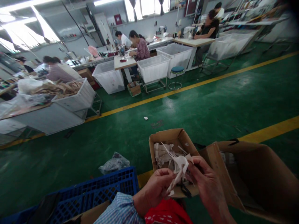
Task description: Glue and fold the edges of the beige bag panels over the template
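Note:
My left hand [155, 186] and my right hand [206, 183] meet low in the middle of the view. Both pinch a crumpled white scrap of paper or fabric [179, 169] between their fingers. Something dark [185, 190], perhaps scissor handles, shows under the scrap near my right hand. Behind the hands stands a small open cardboard box [174, 137] filled with several white strips. A red cloth [168, 213] lies under my wrists, and my left sleeve is blue checked.
A large open cardboard box [254, 174] sits to the right. A blue plastic crate [98, 193] and a clear plastic bag [114, 163] lie to the left. Yellow lines cross the green floor [210, 105]. People work at tables with white bins [154, 70] beyond.

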Available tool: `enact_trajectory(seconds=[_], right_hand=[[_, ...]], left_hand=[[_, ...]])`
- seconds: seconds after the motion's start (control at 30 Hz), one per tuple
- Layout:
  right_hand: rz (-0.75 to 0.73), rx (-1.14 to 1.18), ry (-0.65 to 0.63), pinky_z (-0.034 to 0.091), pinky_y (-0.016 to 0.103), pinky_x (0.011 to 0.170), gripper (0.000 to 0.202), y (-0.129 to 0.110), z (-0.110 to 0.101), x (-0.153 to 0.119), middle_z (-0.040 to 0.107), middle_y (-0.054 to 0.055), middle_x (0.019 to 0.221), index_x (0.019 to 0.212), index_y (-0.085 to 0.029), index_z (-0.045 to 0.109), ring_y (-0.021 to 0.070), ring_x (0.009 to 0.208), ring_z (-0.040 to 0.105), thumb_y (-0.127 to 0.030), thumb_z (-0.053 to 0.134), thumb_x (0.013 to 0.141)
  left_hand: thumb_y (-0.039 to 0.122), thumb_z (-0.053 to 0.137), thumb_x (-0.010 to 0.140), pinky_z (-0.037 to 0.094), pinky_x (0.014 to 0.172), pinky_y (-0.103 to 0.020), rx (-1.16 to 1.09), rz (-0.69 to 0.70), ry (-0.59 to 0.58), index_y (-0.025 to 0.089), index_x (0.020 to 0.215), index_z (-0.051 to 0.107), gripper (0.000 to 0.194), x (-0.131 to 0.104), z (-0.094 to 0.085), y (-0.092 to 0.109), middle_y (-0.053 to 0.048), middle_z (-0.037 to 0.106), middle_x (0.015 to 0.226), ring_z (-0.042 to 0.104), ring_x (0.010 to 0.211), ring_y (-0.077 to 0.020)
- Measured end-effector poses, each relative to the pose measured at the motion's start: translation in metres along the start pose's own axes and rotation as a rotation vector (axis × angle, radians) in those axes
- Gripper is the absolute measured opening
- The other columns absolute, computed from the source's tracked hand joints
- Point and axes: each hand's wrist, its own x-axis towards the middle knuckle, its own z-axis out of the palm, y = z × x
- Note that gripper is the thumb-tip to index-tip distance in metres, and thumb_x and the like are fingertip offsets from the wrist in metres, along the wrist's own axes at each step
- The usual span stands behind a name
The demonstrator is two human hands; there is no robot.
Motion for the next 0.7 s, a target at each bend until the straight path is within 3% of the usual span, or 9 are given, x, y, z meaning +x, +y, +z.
enact_trajectory(seconds=[0.17, 0.23, 0.37, 0.5, 0.57, 0.63, 0.7], right_hand=[[0.139, 0.082, 0.054, 0.048, 0.025, 0.05, 0.04, -0.014, -0.008, 0.008, 0.063, 0.001, 0.071, 0.077, -0.023, 0.068, 0.0158, 0.06, 0.056, -0.056, 0.088, 0.069], [0.166, 0.094, 0.09, 0.049, 0.025, 0.049, 0.041, -0.016, -0.008, 0.01, 0.064, 0.001, 0.073, 0.08, -0.024, 0.068, 0.0163, 0.06, 0.057, -0.057, 0.088, 0.068], [0.105, 0.038, 0.142, 0.051, 0.026, 0.05, 0.037, -0.021, -0.006, 0.006, 0.068, 0.004, 0.083, 0.081, -0.025, 0.069, 0.0176, 0.065, 0.06, -0.054, 0.086, 0.065], [0.011, -0.068, 0.145, 0.056, 0.027, 0.058, 0.038, -0.029, -0.008, 0.003, 0.069, 0.007, 0.096, 0.083, -0.024, 0.077, 0.0214, 0.079, 0.064, -0.034, 0.093, 0.049], [0.08, -0.002, 0.137, 0.053, 0.027, 0.051, 0.034, -0.031, -0.007, 0.004, 0.07, 0.006, 0.087, 0.081, -0.024, 0.075, 0.0193, 0.069, 0.063, -0.041, 0.092, 0.057], [0.199, 0.13, 0.141, 0.049, 0.024, 0.042, 0.038, -0.031, -0.003, 0.006, 0.07, 0.004, 0.077, 0.081, -0.024, 0.07, 0.016, 0.058, 0.06, -0.053, 0.089, 0.065], [0.282, 0.238, 0.165, 0.05, 0.021, 0.041, 0.049, -0.03, 0.003, 0.007, 0.071, 0.002, 0.076, 0.085, -0.023, 0.068, 0.0152, 0.058, 0.063, -0.058, 0.093, 0.06]], left_hand=[[0.044, 0.089, 0.059, 0.012, 0.042, -0.025, 0.036, 0.005, -0.004, 0.019, 0.064, 0.055, 0.043, -0.009, -0.005, -0.007, 0.007, 0.043, 0.051, 0.024, 0.041, -0.0043], [0.044, 0.09, 0.059, 0.01, 0.044, -0.025, 0.069, 0.021, -0.007, 0.017, 0.064, 0.055, 0.044, -0.013, -0.005, -0.006, 0.005, 0.048, 0.054, 0.025, 0.044, -0.0041], [0.048, 0.09, 0.065, 0.008, 0.046, -0.025, 0.119, 0.046, 0.041, 0.018, 0.073, 0.055, 0.047, -0.015, -0.007, 0.002, 0.001, 0.059, 0.065, 0.034, 0.047, -0.0043], [0.062, 0.082, 0.075, 0.009, 0.044, -0.023, 0.137, 0.031, 0.075, 0.02, 0.078, 0.051, 0.053, -0.013, -0.01, 0.002, 0.008, 0.046, 0.061, 0.029, 0.043, -0.0031], [0.074, 0.074, 0.079, 0.007, 0.041, -0.024, 0.152, 0.035, 0.031, 0.018, 0.094, 0.058, 0.06, -0.013, -0.011, 0.0, 0.009, 0.047, 0.063, 0.023, 0.041, -0.0031], [0.088, 0.065, 0.076, 0.006, 0.04, -0.024, 0.154, 0.057, -0.014, 0.019, 0.12, 0.057, 0.082, -0.014, -0.01, -0.001, 0.008, 0.052, 0.071, 0.023, 0.041, -0.0032], [0.093, 0.068, 0.066, 0.008, 0.04, -0.024, 0.156, 0.077, -0.045, 0.022, 0.133, 0.051, 0.1, -0.015, -0.007, 0.001, 0.008, 0.055, 0.076, 0.024, 0.04, -0.0027]])
